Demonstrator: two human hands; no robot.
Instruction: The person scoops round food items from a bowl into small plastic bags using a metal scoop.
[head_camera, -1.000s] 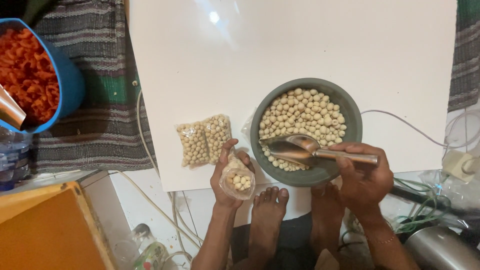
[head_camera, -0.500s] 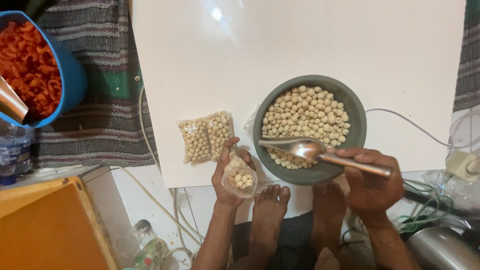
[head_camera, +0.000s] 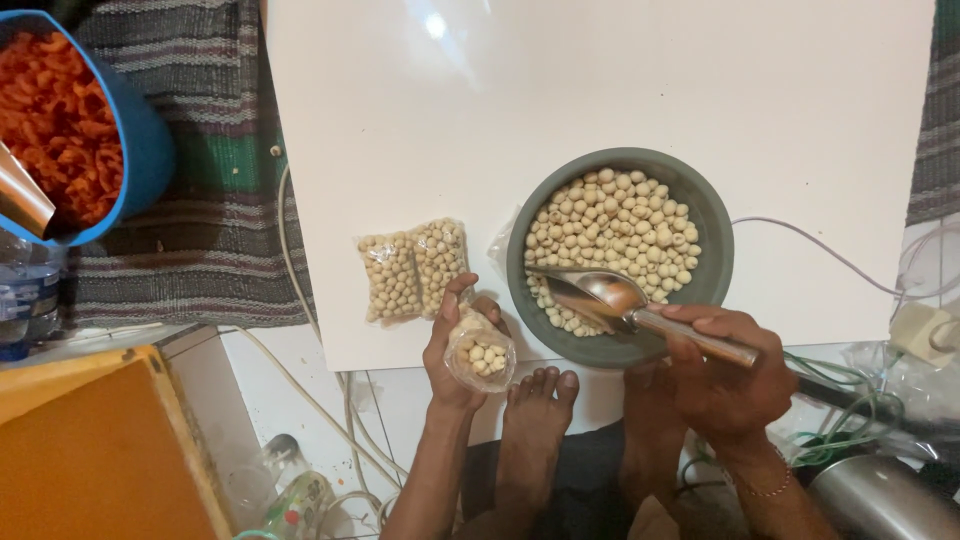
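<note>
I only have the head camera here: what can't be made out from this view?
- Small bag: fill level, hidden by left hand.
- Blue tub: cut by left edge.
- Bowl bottom: buried under round snacks.
- Scoop handle end: inside right hand grip.

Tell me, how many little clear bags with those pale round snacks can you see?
3. Two filled bags lie side by side on the white board, left of the grey bowl. The left hand holds a third bag, partly filled.

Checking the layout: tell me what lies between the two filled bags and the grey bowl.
Head view: only bare white board separates the filled bags from the grey bowl.
</note>
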